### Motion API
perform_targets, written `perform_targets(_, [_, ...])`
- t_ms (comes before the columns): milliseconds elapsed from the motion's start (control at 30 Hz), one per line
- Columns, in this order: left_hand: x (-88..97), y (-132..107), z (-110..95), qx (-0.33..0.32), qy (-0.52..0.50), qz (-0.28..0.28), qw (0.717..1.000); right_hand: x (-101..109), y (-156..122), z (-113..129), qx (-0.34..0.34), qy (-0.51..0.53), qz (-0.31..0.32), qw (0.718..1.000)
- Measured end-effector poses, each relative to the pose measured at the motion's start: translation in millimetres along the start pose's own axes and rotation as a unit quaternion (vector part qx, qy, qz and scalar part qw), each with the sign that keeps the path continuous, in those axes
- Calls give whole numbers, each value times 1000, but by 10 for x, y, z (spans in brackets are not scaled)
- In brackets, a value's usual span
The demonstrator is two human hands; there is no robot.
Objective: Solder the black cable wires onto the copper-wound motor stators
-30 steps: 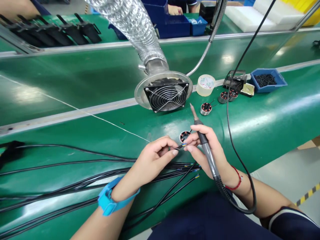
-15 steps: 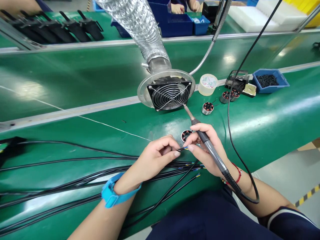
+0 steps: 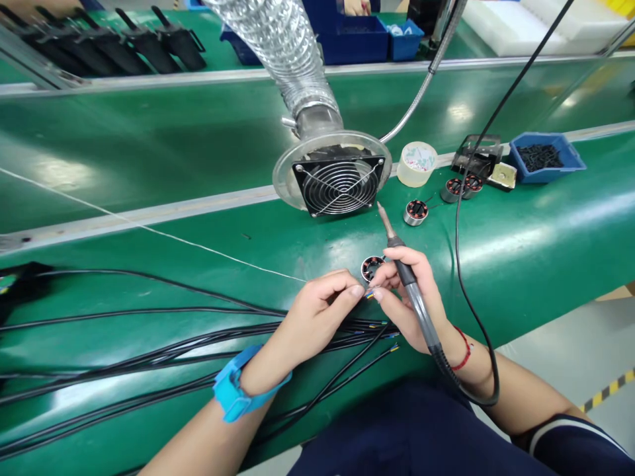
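My left hand (image 3: 320,311) pinches the stripped end of a thin black cable (image 3: 366,295) between thumb and forefinger, just in front of a small round motor stator (image 3: 372,267) on the green bench. A blue wrist strap (image 3: 238,390) sits on that wrist. My right hand (image 3: 409,297) holds a soldering iron (image 3: 407,277) resting across its fingers, tip pointing up and away toward the fan, while its fingertips also pinch the cable end. Both hands meet at the wire tips. A thin solder wire (image 3: 149,228) runs in from the left toward my left hand.
A fume fan (image 3: 338,185) on a silver duct stands just behind the hands. To the right lie more stators (image 3: 415,211), a tape roll (image 3: 417,163), an iron stand (image 3: 479,155) and a blue bin of black parts (image 3: 543,157). Several black cables (image 3: 149,357) spread across the left.
The soldering iron's tip swung left toward the fan and back to upright. My hands stayed together at the wire end, and the view shifted slightly.
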State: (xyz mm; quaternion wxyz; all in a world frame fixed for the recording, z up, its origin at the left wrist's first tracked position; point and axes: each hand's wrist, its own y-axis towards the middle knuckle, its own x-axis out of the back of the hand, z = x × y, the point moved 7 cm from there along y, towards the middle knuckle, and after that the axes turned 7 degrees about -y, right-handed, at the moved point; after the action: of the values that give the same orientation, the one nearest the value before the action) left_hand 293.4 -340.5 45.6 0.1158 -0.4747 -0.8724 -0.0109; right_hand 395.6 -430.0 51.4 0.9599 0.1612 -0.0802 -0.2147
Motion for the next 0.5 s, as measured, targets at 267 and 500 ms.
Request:
perform_targets(267, [-156,-102,109,136,-168,121,969,21,-8,224,95,-93,23,991])
perform_targets(500, [-48,0,157,111,-86,44,989,-32,-44,-10,3,-127,44,991])
